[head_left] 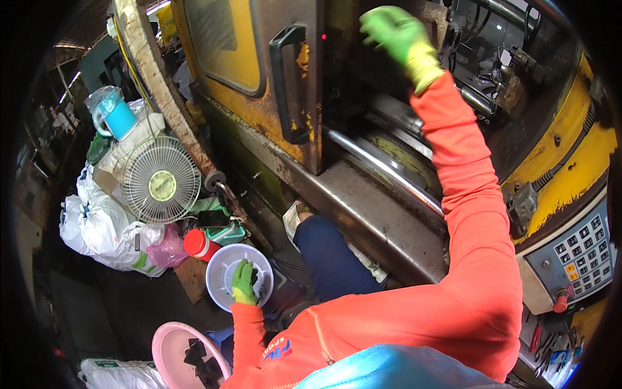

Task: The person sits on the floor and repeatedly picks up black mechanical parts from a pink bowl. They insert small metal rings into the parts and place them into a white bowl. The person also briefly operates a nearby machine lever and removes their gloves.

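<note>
Two gloved hands: left hand (244,283) closes on a small dark part (254,277) inside the white basin (220,266); right hand (396,35), fingers spread and empty, reaches up into the yellow machine (570,175). Behind the left hand stands a fan (161,180); below it, a pink basin (170,343).

Your floor (123,305) is dark and crowded. Take the fan (161,180) as landmark: white sacks (97,227) lie just left of it, a red-capped can (199,244) and white bowl (223,272) below-right, a pink basin (170,343) farther below.
</note>
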`<state>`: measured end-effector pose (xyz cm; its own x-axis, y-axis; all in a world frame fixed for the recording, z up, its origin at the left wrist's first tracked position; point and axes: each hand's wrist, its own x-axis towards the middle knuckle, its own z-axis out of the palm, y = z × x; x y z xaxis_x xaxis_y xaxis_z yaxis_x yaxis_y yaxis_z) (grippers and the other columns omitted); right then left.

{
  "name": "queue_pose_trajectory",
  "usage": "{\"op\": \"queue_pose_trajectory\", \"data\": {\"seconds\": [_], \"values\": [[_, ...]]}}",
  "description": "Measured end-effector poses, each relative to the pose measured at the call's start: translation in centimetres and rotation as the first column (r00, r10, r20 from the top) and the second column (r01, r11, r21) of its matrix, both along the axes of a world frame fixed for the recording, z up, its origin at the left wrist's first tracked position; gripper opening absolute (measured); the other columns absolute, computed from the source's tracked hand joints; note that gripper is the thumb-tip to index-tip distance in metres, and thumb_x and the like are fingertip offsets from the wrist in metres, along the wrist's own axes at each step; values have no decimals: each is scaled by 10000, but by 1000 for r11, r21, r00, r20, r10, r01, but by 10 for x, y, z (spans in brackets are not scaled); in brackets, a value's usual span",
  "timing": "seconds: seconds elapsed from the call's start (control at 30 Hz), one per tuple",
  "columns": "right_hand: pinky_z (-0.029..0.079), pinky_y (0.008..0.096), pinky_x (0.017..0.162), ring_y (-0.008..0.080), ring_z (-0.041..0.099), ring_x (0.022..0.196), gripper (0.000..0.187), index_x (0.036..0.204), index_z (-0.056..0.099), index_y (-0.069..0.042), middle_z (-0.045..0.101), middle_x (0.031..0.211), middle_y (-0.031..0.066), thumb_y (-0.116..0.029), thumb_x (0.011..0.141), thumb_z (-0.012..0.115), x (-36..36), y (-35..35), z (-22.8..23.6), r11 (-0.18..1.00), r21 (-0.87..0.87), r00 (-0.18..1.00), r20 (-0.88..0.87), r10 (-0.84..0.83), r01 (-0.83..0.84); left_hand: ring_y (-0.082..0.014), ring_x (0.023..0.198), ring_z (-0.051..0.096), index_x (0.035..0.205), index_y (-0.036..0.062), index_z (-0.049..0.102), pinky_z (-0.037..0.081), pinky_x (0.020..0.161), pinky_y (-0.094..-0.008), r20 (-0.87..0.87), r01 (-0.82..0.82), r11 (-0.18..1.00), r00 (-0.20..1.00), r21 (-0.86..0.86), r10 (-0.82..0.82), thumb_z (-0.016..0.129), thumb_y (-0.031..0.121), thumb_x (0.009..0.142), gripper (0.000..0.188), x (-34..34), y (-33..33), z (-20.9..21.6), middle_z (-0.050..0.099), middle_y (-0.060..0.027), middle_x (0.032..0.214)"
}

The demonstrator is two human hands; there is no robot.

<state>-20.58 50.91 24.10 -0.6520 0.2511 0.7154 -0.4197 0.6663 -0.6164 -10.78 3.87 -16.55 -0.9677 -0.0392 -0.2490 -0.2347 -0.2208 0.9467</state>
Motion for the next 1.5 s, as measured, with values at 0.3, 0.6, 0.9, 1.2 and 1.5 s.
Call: {"op": "queue_pose_trajectory", "data": {"seconds": [0.3, 0.6, 0.9, 1.2, 1.5], "values": [[450, 365, 903, 256, 615, 1016, 526, 1193, 612, 26, 660, 1143, 142, -346, 826, 662, -52, 302, -35, 684, -465, 797, 85, -598, 562, -221, 955, 648, 1289, -11, 524, 527, 809, -333, -209, 110, 990, 970, -84, -126, 557, 245, 943, 431, 11, 34, 28, 643, -108, 1111], [458, 450, 950, 369, 557, 1160, 471, 1243, 590, -85, 591, 1272, 143, -406, 946, 415, -76, 343, -29, 404, 276, 392, 101, -914, 872, -203, 911, 639, 1294, -30, 514, 515, 825, -336, 26, 162, 986, 986, 24, -163, 558, 242, 945, 444, 7, 60, 59, 633, -112, 1105], [508, 442, 845, 382, 620, 994, 349, 998, 668, -33, 648, 1038, 224, -285, 909, 445, -34, 350, -40, 373, -95, 355, -163, -920, 923, -165, 854, 601, 1291, -68, 496, 485, 763, -267, 34, 130, 979, 990, 157, -137, 611, 179, 903, 474, 8, 49, 71, 625, -131, 1104], [495, 490, 858, 286, 571, 1047, 321, 1220, 526, -56, 573, 1195, 102, -223, 947, 530, 1, 218, -16, 598, -682, 835, -549, -37, -421, -209, 948, 642, 1268, -44, 534, 518, 782, -312, -207, 383, 922, 908, 62, -364, 519, 211, 964, 397, 5, 67, 120, 624, -127, 1166], [518, 340, 753, 268, 644, 841, 209, 939, 650, -21, 657, 914, 132, 18, 737, 613, 56, -93, -23, 585, 811, 840, -302, 451, -22, -157, 874, 599, 1341, 2, 482, 490, 784, -297, -450, 488, 801, 836, 348, -314, 514, 340, 980, 495, 21, 92, 212, 610, -80, 997]]}}
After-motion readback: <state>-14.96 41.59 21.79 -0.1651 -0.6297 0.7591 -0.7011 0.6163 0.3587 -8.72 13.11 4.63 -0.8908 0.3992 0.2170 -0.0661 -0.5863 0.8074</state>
